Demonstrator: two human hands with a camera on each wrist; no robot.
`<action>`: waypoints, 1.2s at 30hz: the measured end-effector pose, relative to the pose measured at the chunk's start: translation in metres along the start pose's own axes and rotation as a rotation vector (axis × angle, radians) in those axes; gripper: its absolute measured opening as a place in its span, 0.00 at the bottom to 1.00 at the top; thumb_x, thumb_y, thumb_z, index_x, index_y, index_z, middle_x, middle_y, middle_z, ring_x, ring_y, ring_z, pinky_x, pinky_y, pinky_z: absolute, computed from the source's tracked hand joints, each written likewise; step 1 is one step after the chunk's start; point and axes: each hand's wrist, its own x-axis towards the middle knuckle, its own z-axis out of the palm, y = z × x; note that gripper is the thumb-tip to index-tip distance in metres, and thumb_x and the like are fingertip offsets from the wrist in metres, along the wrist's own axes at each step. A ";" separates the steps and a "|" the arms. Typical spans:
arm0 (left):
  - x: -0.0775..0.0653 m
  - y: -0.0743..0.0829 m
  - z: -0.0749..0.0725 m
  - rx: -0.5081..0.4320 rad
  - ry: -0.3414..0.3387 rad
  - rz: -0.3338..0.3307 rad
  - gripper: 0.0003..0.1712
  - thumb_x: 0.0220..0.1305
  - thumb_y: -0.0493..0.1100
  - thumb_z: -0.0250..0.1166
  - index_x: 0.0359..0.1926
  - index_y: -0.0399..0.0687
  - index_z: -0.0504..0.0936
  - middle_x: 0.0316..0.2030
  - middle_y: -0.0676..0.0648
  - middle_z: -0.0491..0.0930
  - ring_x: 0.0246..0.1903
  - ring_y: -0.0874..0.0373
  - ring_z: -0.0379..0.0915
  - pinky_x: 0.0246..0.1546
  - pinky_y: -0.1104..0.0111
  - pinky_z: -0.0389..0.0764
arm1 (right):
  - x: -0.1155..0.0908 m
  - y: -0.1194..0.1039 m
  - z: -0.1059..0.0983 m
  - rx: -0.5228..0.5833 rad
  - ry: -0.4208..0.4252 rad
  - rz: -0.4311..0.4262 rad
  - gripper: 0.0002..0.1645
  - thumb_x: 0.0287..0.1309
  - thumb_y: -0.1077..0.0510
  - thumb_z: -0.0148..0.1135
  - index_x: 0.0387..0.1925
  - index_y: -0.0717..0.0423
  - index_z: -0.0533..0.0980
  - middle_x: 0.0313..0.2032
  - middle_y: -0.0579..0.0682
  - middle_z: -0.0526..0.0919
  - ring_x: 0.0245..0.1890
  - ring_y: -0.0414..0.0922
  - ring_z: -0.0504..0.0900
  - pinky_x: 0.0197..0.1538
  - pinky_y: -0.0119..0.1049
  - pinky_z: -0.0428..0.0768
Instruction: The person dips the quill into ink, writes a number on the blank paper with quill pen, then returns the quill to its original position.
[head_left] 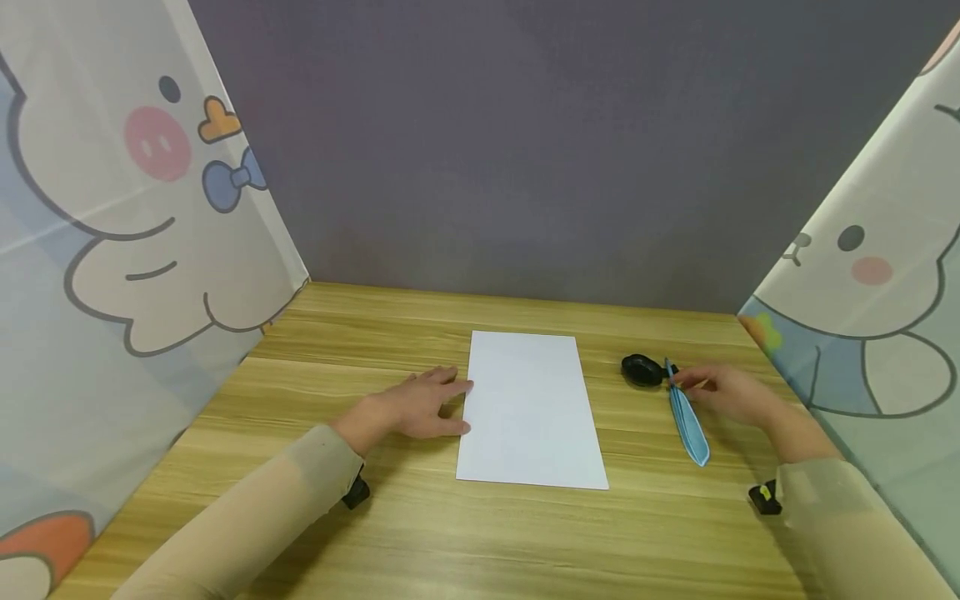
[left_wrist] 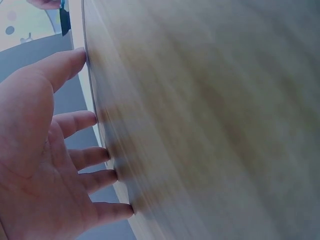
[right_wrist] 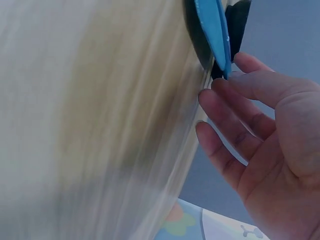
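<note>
A white sheet of paper (head_left: pixel 528 408) lies flat on the wooden table. My left hand (head_left: pixel 423 404) rests with its fingers spread at the sheet's left edge, the tips of thumb and index finger on or beside that edge. In the left wrist view the same hand (left_wrist: pixel 55 145) has its fingertips down on the surface. My right hand (head_left: pixel 723 392) pinches the far, narrow end of a slim light-blue object (head_left: pixel 686 421), thin and layered, its exact kind unclear. Just beyond it lies a black oval, scoop-like object (head_left: pixel 642 370) with a short handle, partly hidden by the blue one.
The wooden table (head_left: pixel 405 533) ends at a plain grey panel (head_left: pixel 510 150) behind. Cartoon-printed cloth walls (head_left: pixel 150 250) stand at left and right, the right one close beyond my right hand. Small black wrist devices (head_left: pixel 765 497) hang under both sleeves.
</note>
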 end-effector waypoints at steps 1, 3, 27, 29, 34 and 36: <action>0.000 0.000 0.000 0.001 -0.001 -0.001 0.48 0.78 0.71 0.60 0.89 0.60 0.58 0.89 0.39 0.47 0.88 0.36 0.42 0.85 0.33 0.49 | 0.001 0.000 0.001 -0.001 -0.001 -0.009 0.16 0.76 0.65 0.65 0.61 0.60 0.86 0.52 0.61 0.91 0.45 0.48 0.89 0.42 0.34 0.85; 0.000 0.000 0.000 0.003 -0.001 -0.002 0.48 0.78 0.71 0.60 0.89 0.60 0.58 0.89 0.39 0.46 0.88 0.36 0.42 0.85 0.33 0.49 | 0.002 -0.001 0.002 -0.008 -0.003 -0.021 0.17 0.75 0.66 0.65 0.60 0.59 0.87 0.52 0.59 0.92 0.45 0.47 0.89 0.42 0.33 0.85; 0.001 0.000 0.000 0.000 0.004 -0.009 0.48 0.78 0.71 0.61 0.89 0.61 0.58 0.89 0.39 0.47 0.88 0.36 0.43 0.85 0.34 0.49 | 0.011 -0.005 0.005 -0.131 -0.019 -0.101 0.16 0.73 0.70 0.63 0.54 0.58 0.89 0.53 0.60 0.92 0.55 0.64 0.89 0.52 0.53 0.89; 0.001 0.000 0.000 0.003 0.002 -0.009 0.48 0.78 0.71 0.61 0.89 0.61 0.58 0.89 0.39 0.47 0.88 0.36 0.43 0.85 0.34 0.49 | 0.011 -0.005 0.006 -0.134 -0.017 -0.096 0.15 0.73 0.70 0.63 0.54 0.58 0.90 0.52 0.59 0.92 0.55 0.64 0.89 0.52 0.52 0.89; 0.000 -0.001 0.000 0.005 -0.001 -0.003 0.48 0.79 0.71 0.60 0.89 0.60 0.58 0.89 0.39 0.47 0.88 0.36 0.43 0.85 0.33 0.50 | 0.011 -0.007 0.004 -0.125 -0.015 -0.096 0.16 0.72 0.71 0.62 0.53 0.59 0.89 0.51 0.59 0.93 0.53 0.62 0.89 0.49 0.49 0.88; 0.000 -0.001 0.000 0.003 0.001 0.000 0.48 0.79 0.71 0.60 0.89 0.60 0.58 0.89 0.39 0.47 0.88 0.36 0.43 0.85 0.33 0.50 | 0.010 -0.007 0.002 -0.122 -0.013 -0.097 0.17 0.70 0.73 0.61 0.53 0.61 0.89 0.49 0.58 0.92 0.50 0.59 0.89 0.48 0.48 0.88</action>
